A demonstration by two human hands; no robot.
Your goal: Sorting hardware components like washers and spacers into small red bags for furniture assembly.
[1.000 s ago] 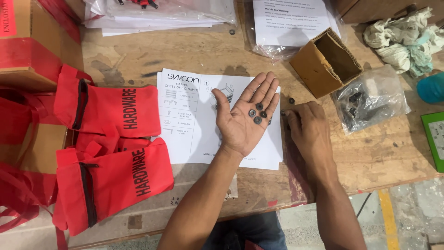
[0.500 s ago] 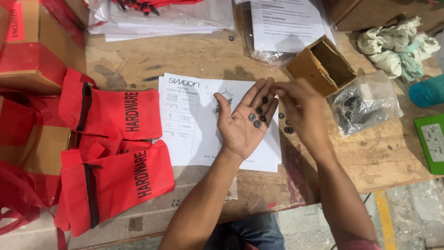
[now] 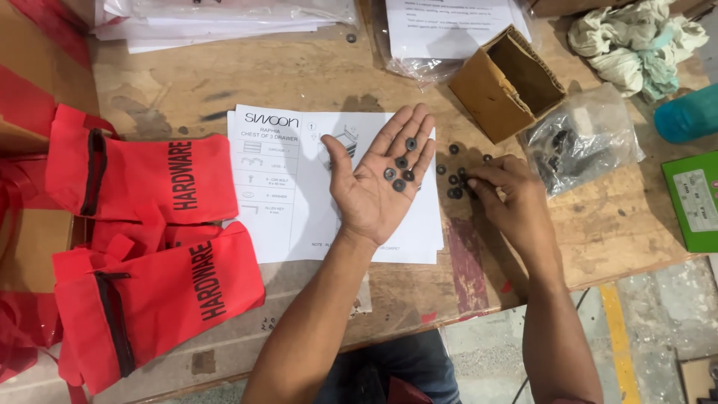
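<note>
My left hand (image 3: 378,183) lies palm up, fingers spread, over a white instruction sheet (image 3: 288,187) on the wooden bench. Several small black washers (image 3: 399,170) rest on its palm and fingers. My right hand (image 3: 512,202) is palm down just to the right. Its fingertips pinch at a loose cluster of black washers (image 3: 456,179) lying on the bench beside the sheet. Whether a washer is between those fingertips cannot be made out.
Red drawstring pouches (image 3: 149,179) lie at the left. An open brown cardboard box (image 3: 508,82) stands behind the washers, a clear plastic bag of dark hardware (image 3: 580,142) to its right. Crumpled rags (image 3: 636,45), a green card (image 3: 692,198) and stacked papers (image 3: 224,19) sit around. The bench edge (image 3: 449,314) runs near me.
My right hand rose from the bench to my left palm, then dropped back to the loose washers on the bench. My left hand stayed palm up with more washers on it.
</note>
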